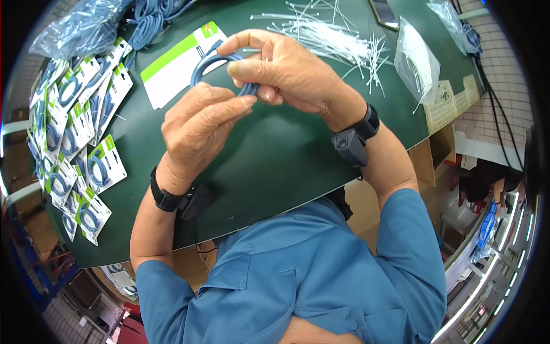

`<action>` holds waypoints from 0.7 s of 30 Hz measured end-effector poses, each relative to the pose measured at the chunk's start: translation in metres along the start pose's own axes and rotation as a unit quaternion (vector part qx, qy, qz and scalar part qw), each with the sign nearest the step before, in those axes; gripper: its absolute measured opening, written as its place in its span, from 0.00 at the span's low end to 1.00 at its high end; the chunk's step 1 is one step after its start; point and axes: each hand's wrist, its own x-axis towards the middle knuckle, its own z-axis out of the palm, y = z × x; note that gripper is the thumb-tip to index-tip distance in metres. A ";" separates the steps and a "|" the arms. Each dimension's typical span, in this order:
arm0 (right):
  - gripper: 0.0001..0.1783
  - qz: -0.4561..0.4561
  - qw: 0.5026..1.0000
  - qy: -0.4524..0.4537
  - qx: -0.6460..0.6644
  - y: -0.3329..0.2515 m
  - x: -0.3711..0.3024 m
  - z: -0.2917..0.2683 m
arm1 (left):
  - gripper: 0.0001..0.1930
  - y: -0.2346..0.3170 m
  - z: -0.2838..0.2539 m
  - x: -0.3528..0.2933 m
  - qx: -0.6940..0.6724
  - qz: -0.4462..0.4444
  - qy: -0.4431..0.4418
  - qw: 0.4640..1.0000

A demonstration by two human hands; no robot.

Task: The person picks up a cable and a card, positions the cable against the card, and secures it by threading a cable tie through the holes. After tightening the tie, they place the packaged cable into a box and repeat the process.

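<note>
Head view, both hands, left (197, 129) and right (286, 71), pinching coiled blue cable (215, 62) above green table (275, 160)

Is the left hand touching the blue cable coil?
Touching. The head view shows the left hand's fingertips pinching the blue cable coil, which the right hand also grips.

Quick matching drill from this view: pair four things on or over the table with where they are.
1. blue cable coil
2. cable ties
3. carded cables
4. blank card

a. loose pile, far right of the table
b. under the coil, flat on the table
c. stacked along the left edge
d. held in the left hand and right hand

Pairs: 1-d, 2-a, 3-c, 4-b
</note>
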 end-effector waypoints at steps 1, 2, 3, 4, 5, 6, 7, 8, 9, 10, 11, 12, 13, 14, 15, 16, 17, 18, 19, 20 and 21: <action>0.29 0.011 1.000 -0.003 -0.029 -0.002 -0.001 -0.001 | 0.19 0.001 -0.002 0.000 -0.001 -0.001 -0.009 1.000; 0.29 0.020 0.998 -0.005 -0.059 -0.005 -0.004 -0.002 | 0.19 0.002 -0.004 0.001 -0.002 -0.001 -0.018 1.000; 0.28 0.025 0.996 -0.011 -0.089 -0.010 -0.004 -0.003 | 0.19 0.002 -0.008 0.002 0.011 0.010 -0.011 1.000; 0.28 0.012 0.995 -0.021 -0.099 -0.018 -0.007 -0.004 | 0.18 0.004 -0.011 0.002 0.009 0.013 -0.016 1.000; 0.29 -0.053 0.979 0.003 -0.197 -0.024 -0.013 -0.004 | 0.18 0.007 -0.016 0.002 0.009 0.013 -0.022 1.000; 0.31 -0.115 0.950 0.030 -0.288 -0.027 -0.019 -0.004 | 0.18 0.009 -0.020 0.000 0.006 0.008 -0.029 1.000; 0.31 -0.125 0.949 0.020 -0.290 -0.032 -0.021 -0.002 | 0.18 0.010 -0.027 0.001 0.019 0.013 -0.025 0.999; 0.30 -0.192 0.909 -0.001 -0.370 -0.039 -0.027 0.000 | 0.18 0.014 -0.032 0.000 0.036 0.023 -0.055 0.998; 0.29 -0.257 0.859 -0.022 -0.443 -0.045 -0.031 0.002 | 0.17 0.016 -0.036 0.000 0.054 0.032 -0.086 0.994; 0.28 -0.319 0.799 -0.038 -0.508 -0.049 -0.036 0.006 | 0.17 0.021 -0.040 0.001 0.068 0.041 -0.120 0.990; 0.28 -0.322 0.800 -0.041 -0.505 -0.045 -0.037 0.012 | 0.17 0.024 -0.043 0.002 0.074 0.039 -0.122 0.989; 0.26 -0.316 0.770 -0.063 -0.550 -0.036 -0.035 0.019 | 0.17 0.028 -0.044 0.003 0.063 0.049 -0.137 0.987; 0.25 -0.309 0.739 -0.080 -0.594 -0.026 -0.032 0.026 | 0.17 0.030 -0.045 0.004 0.051 0.061 -0.155 0.985; 0.23 -0.300 0.705 -0.097 -0.635 -0.019 -0.030 0.030 | 0.17 0.032 -0.046 0.004 0.037 0.072 -0.173 0.982; 0.23 -0.302 0.710 -0.095 -0.629 -0.015 -0.029 0.030 | 0.17 0.033 -0.048 0.003 0.039 0.069 -0.180 0.981; 0.21 -0.267 0.728 -0.130 -0.618 -0.012 -0.029 0.028 | 0.17 0.034 -0.049 0.001 0.042 0.074 -0.203 0.975; 0.18 -0.231 0.743 -0.164 -0.606 -0.010 -0.029 0.027 | 0.17 0.036 -0.051 -0.001 0.046 0.080 -0.227 0.970; 0.16 -0.197 0.753 -0.198 -0.596 -0.010 -0.028 0.025 | 0.17 0.036 -0.052 0.000 0.051 0.089 -0.247 0.964; 0.16 -0.202 0.753 -0.196 -0.595 -0.011 -0.028 0.026 | 0.17 0.040 -0.057 -0.001 0.055 0.092 -0.250 0.962; 0.15 -0.199 0.791 -0.215 -0.537 -0.017 -0.029 0.024 | 0.18 0.038 -0.061 0.001 0.046 0.088 -0.250 0.963; 0.14 -0.196 0.824 -0.234 -0.477 -0.023 -0.031 0.022 | 0.19 0.039 -0.068 0.003 0.037 0.085 -0.249 0.964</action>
